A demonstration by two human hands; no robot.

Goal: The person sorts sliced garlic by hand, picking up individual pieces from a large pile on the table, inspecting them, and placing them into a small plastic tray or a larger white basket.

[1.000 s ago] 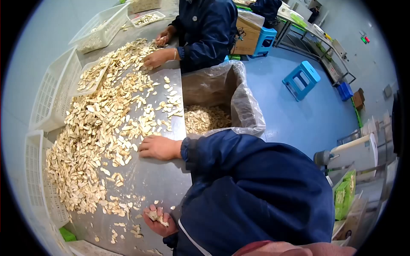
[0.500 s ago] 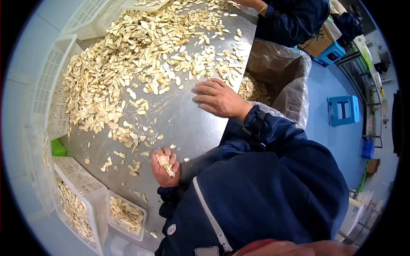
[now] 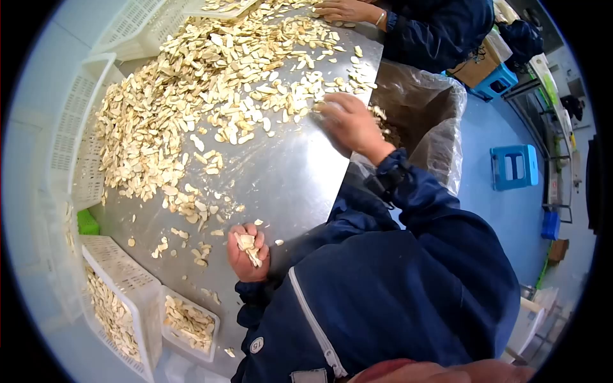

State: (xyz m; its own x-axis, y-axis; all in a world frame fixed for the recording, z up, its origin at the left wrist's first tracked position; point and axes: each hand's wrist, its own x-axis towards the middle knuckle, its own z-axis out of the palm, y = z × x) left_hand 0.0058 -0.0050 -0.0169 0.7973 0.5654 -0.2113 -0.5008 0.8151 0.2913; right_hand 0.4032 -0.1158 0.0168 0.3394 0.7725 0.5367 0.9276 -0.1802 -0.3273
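Observation:
My left hand [image 3: 248,255] is closed around a few pale dried slices [image 3: 246,242], palm turned up, close to my body at the table's near side. Smeared by motion, my right hand [image 3: 354,127] is at the table edge beside the lined bin; I cannot make out what its fingers hold, if anything. A few slices show just past that hand, over the bin's opening. Loose slices [image 3: 300,96] lie on the metal table just beyond it. A large heap of the same slices [image 3: 153,121] covers the far left part of the metal table [image 3: 268,172].
A bin lined with clear plastic [image 3: 440,127] stands against the table's right edge. White perforated crates [image 3: 124,271] and a small white tray [image 3: 214,335] line the left side. At the top, a co-worker's hand [image 3: 348,11] reaches over the slices. A blue stool [image 3: 514,167] stands on the floor.
My right hand has moved up and right along the table edge, its fingers now blurred. My left hand has stayed nearly still. The co-worker's hand has come further into view.

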